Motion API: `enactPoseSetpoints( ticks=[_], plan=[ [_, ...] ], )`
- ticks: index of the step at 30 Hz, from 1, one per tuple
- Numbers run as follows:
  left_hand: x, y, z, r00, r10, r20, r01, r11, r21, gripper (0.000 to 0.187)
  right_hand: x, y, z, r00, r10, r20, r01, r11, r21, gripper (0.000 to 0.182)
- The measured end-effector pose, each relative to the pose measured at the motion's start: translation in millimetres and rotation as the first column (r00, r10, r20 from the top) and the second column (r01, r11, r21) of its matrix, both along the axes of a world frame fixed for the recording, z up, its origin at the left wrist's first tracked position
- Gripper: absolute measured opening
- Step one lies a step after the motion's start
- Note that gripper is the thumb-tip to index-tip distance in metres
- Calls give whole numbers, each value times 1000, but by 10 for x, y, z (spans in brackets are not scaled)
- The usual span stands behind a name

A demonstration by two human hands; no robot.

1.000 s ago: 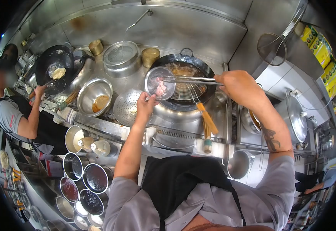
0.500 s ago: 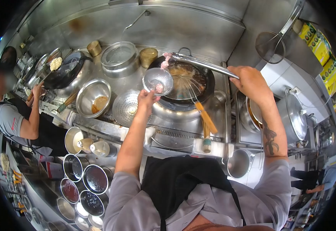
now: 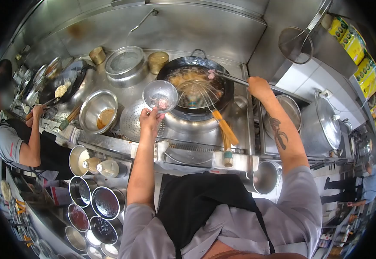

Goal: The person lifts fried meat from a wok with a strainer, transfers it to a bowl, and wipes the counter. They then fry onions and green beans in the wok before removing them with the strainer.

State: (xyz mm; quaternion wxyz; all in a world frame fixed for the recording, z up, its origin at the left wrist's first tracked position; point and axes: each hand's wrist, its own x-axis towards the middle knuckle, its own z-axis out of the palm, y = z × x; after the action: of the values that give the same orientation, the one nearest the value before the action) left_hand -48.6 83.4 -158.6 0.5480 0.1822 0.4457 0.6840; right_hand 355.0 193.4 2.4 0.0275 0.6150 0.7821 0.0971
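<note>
My left hand (image 3: 151,121) is closed on the rim of a small metal bowl (image 3: 148,88), which has pieces of pink raw meat (image 3: 161,103) in it. Long metal tongs (image 3: 235,78) are gripped in my right hand (image 3: 258,87). At their tip, a piece of pink meat (image 3: 211,74) hangs over the right part of a black wok (image 3: 226,96) of bubbling oil. A wire skimmer (image 3: 195,93) rests in the wok, its wooden handle (image 3: 225,128) sticking out toward me. The bowl is just left of the wok, overlapping its edge from this view.
Left of the wok are a perforated ladle (image 3: 129,125), a steel bowl (image 3: 88,113) with brown liquid and a lidded pot (image 3: 125,64). A co-worker (image 3: 13,144) works at another wok (image 3: 78,86). Tall pots (image 3: 324,125) stand right; sauce containers (image 3: 106,200) are lower left.
The tongs have moved down over the wok with the meat, away from above the bowl. The bowl has shifted away from the wok's middle. The co-worker's ladle has lowered toward the other wok.
</note>
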Motion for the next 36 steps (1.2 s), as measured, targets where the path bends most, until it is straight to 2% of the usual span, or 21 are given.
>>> enactPoseSetpoints(
  ticks=[1, 2, 7, 12, 14, 15, 17, 18, 20, 21, 24, 29, 34, 36],
  plan=[
    [-13, -17, 0, 1000, 6, -2, -6, 1000, 0, 17, 33, 93, -149, 997, -63, 40, 65, 997, -51, 26],
    [-29, -33, -4, 1000, 0, -10, 0, 1000, 15, 16, 99, 178, -317, 998, -56, -5, 56, 998, -32, 23],
    [-91, -64, -52, 999, -9, -30, 11, 999, 54, 16, 135, 186, -453, 993, -78, -92, 77, 997, -5, 24],
    [-78, -45, -1, 996, -38, -78, 40, 999, 31, 14, 2, -74, 84, 988, -104, -118, 105, 994, 3, 25],
    [-70, 2, -11, 994, -46, -96, 50, 998, 44, 13, -92, -355, 431, 981, 56, -187, -25, 986, 162, 31],
    [-66, 21, -14, 992, -55, -112, 62, 997, 56, 13, -141, -501, 598, 980, 57, -188, -26, 987, 160, 31],
    [-37, 46, 21, 992, -55, -115, 66, 994, 90, 13, -254, -805, 926, 944, 281, -174, -237, 943, 236, 36],
    [-20, 60, 50, 992, -58, -116, 72, 990, 124, 13, -345, -970, 1085, 944, 281, -175, -236, 942, 237, 36],
    [27, 86, 123, 989, -54, -139, 78, 982, 173, 13, -539, -1268, 1297, 925, 346, -160, -334, 938, 95, 37],
    [60, 101, 152, 986, -49, -161, 84, 971, 222, 13, -595, -1355, 1308, 927, 340, -159, -329, 940, 96, 37],
    [159, 130, 244, 965, -31, -260, 106, 953, 283, 13, -742, -1544, 1289, 866, 497, -57, -490, 866, 102, 43],
    [225, 112, 369, 952, -85, -295, 168, 948, 269, 12, -847, -1516, 1180, 897, 432, 97, -439, 896, 72, 37],
    [195, 87, 390, 979, -129, -159, 166, 953, 253, 12, -796, -1532, 1187, 897, 443, 6, -442, 894, 76, 30],
    [150, 115, 348, 982, -172, -76, 183, 966, 185, 12, -752, -1523, 1170, 891, 450, -56, -444, 891, 99, 31]
  ],
)
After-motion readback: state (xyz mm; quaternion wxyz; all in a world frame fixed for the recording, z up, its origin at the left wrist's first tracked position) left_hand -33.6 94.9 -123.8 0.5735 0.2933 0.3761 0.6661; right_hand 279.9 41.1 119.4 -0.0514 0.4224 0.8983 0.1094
